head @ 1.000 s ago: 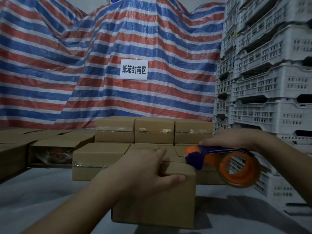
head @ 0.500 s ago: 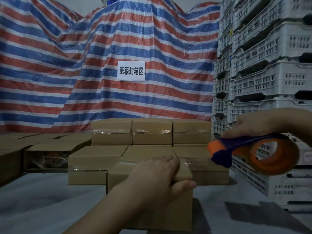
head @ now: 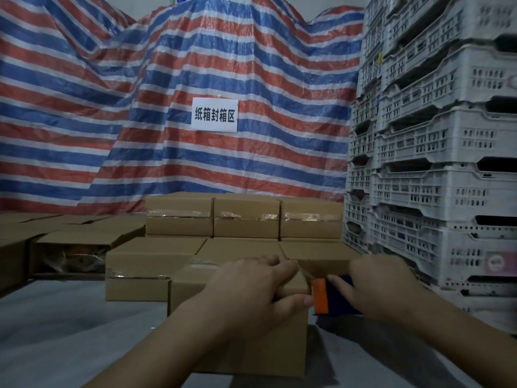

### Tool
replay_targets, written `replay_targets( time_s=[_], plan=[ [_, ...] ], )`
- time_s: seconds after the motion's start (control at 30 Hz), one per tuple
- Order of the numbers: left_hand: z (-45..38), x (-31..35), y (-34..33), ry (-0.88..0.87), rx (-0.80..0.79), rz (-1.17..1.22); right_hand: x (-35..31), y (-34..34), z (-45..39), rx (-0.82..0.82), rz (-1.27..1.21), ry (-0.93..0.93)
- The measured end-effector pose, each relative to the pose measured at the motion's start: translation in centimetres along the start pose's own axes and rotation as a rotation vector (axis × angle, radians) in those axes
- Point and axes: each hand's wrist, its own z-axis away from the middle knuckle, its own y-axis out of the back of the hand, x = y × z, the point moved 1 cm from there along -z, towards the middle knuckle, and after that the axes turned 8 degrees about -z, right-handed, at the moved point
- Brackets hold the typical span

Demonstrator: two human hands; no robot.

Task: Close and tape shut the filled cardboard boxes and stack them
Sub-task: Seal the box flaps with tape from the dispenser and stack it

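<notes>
The box (head: 240, 326) stands near the front edge of the grey surface, just under both hands. The left hand (head: 251, 289) clasps its top right corner, thumb down the near face. The right hand (head: 375, 287) grips the dispenser (head: 328, 296) against the box's right side, so the tape will probably run leftward across the top.

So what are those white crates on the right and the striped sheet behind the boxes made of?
The white crates look like moulded plastic: matte, with rows of slotted vent holes. The striped sheet appears to be woven plastic tarpaulin, slightly glossy, crinkled and draped in folds.
</notes>
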Motion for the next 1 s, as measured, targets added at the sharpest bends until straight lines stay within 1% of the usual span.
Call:
replay_targets(
  time_s=[0.1, 0.17, 0.27, 0.33, 0.43, 0.5, 0.53, 0.57, 0.63, 0.67, 0.7, 0.73, 0.8, 0.87, 0.9, 1.0],
  plan=[
    [0.0, -0.1, 0.0, 0.001, 0.002, -0.006, -0.2, -2.3, 1.5, 0.034, -0.124, -0.108],
    [-0.1, -0.1, -0.1, 0.002, 0.008, -0.01, -0.4, -3.4, 2.3, 0.05, -0.159, -0.14],
    [-0.1, 0.0, -0.2, 0.001, 0.015, -0.012, -0.5, -4.1, 3.0, 0.03, -0.231, -0.146],
    [-0.1, 0.0, -0.2, 0.0, 0.017, -0.012, -0.6, -4.1, 3.2, 0.006, -0.274, -0.143],
    [-0.1, 0.0, -0.2, -0.002, 0.009, -0.012, -0.6, -3.1, 2.7, -0.024, -0.263, -0.151],
    [-0.1, 0.0, -0.2, -0.005, 0.003, -0.012, -0.4, -1.8, 2.0, 0.011, -0.325, -0.183],
    [-0.1, 0.0, -0.2, -0.005, 0.001, -0.014, -0.2, -1.1, 1.4, 0.04, -0.427, -0.197],
    [-0.2, 0.0, -0.3, -0.004, 0.001, -0.018, -0.2, -0.3, 0.7, 0.065, -0.606, -0.202],
    [-0.2, 0.0, -0.3, -0.007, 0.002, -0.029, -1.0, 1.7, -1.2, 0.067, -1.111, -0.218],
    [-0.2, -0.1, -0.3, -0.01, 0.002, -0.033, -1.8, 2.6, -2.3, 0.057, -1.338, -0.247],
    [-0.2, -0.1, -0.3, -0.011, 0.002, -0.035, -2.9, 3.5, -3.2, 0.014, -1.512, -0.286],
    [-0.2, -0.1, -0.3, -0.011, 0.001, -0.037, -4.0, 4.1, -3.8, -0.039, -1.627, -0.309],
    [-0.2, 0.0, -0.3, -0.009, -0.002, -0.049, -6.1, 4.1, -3.5, -0.111, -1.776, -0.246],
    [-0.2, 0.0, -0.2, -0.004, -0.019, -0.071, -8.0, 3.4, -2.4, -0.164, -1.851, -0.245],
    [-0.2, 0.0, -0.2, -0.005, -0.031, -0.082, -8.5, 2.7, -1.7, -0.157, -1.888, -0.242],
    [-0.2, -0.2, -0.1, -0.01, -0.056, -0.066, -9.2, 1.5, -0.4, -0.037, -1.975, -0.173]
  ],
)
